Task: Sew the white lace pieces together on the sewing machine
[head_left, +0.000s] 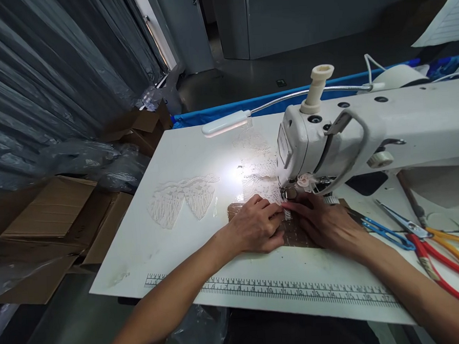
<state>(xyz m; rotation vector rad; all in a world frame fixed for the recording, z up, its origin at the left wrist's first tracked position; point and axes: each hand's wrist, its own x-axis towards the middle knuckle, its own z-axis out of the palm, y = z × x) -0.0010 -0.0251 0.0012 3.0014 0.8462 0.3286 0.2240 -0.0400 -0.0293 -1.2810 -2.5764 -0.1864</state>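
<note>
At the needle end of a white sewing machine (337, 135), my two hands meet over white lace (263, 188). My left hand (259, 224) has its fingers bent and closed on the lace's near edge, left of the presser foot (289, 193). Close to the foot's right side, my right hand (324, 221) pinches the same edge, its fingertips partly hidden. Beneath both hands lies a brown sheet (294, 235) with pale lines. Another lace piece, with two pointed scallops (185, 199), lies flat on the white table (188, 261).
Blue-handled snips (386, 231) and scissors with orange and red handles (423, 236) lie right of my right hand. A lit lamp (227, 123) hangs over the table. A printed ruler (274, 289) runs along the front edge. Cardboard boxes (50, 207) stand at left.
</note>
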